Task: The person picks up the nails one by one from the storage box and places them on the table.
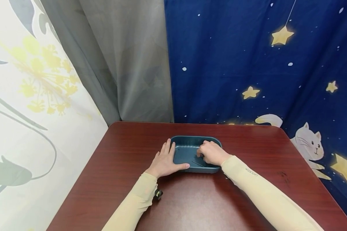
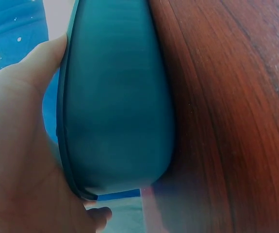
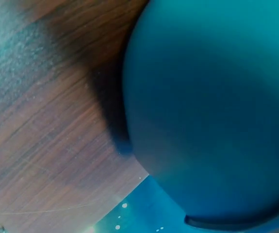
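A dark blue-green rectangular basin (image 1: pixel 186 154) with raised walls stands on the table. My left hand (image 1: pixel 165 161) rests at its left end, fingers spread and straight, with the thumb along the near rim. In the left wrist view, that thumb (image 2: pixel 52 56) touches the rim beside the basin's outer wall (image 2: pixel 115 102). My right hand (image 1: pixel 212 153) reaches down inside the right half, fingers curled toward the floor of the basin. Thin dark stick-like pieces (image 1: pixel 198 164) lie below those fingers. Whether the fingertips pinch one, I cannot tell. Only the basin's outer wall (image 3: pixel 212 111) shows in the right wrist view.
The reddish-brown wooden table (image 1: pixel 127 144) has rounded far corners. Behind it hang a grey curtain (image 1: pixel 144 64) and a blue star-patterned curtain (image 1: pixel 219 64). A pale floral curtain (image 1: pixel 31 128) is on the left. A small black device (image 1: pixel 158 194) sits at my left wrist.
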`<state>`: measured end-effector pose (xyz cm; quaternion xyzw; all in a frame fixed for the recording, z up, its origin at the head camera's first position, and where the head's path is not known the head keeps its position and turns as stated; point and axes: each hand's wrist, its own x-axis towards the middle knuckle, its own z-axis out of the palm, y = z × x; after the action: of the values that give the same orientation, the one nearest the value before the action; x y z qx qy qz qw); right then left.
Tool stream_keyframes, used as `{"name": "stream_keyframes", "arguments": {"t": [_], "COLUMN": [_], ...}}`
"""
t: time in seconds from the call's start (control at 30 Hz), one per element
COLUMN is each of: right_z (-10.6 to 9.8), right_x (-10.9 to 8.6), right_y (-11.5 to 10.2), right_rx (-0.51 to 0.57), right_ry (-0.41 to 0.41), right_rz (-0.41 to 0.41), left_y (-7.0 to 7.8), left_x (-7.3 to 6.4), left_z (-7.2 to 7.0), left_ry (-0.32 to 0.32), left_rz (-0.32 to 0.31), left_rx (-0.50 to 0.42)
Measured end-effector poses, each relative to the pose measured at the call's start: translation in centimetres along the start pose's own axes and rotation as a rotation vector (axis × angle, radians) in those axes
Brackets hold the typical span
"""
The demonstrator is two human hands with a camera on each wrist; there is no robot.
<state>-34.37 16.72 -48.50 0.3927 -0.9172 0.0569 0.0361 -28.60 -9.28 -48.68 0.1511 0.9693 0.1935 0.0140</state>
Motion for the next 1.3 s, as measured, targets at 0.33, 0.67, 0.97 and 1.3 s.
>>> {"name": "stream_keyframes", "arguments": {"t": [0.33, 0.67, 0.97, 1.3], "right_z": [-0.1, 0.2, 0.5, 0.2], "right_x": [-0.3, -0.2, 0.2, 0.0], "right_y": [0.5, 0.8, 0.4, -0.2], "right_rx": [0.003, -0.05, -0.03, -0.016], "right_ry": [0.006, 0.034, 0.041, 0.083], "right_rz": [0.003, -0.059, -0.111, -0.107], "left_y": [-0.1, -0.1, -0.3, -0.2], "left_x": [0.0, -0.1, 0.1, 0.1], "left_z": [0.1, -0.1, -0.1, 0.0], "left_ry": [-0.005, -0.011, 0.011, -0.005], "left_rz": [-0.004, -0.01, 0.008, 0.001], "left_rx": [-0.016, -0.006, -0.007, 0.005]}}
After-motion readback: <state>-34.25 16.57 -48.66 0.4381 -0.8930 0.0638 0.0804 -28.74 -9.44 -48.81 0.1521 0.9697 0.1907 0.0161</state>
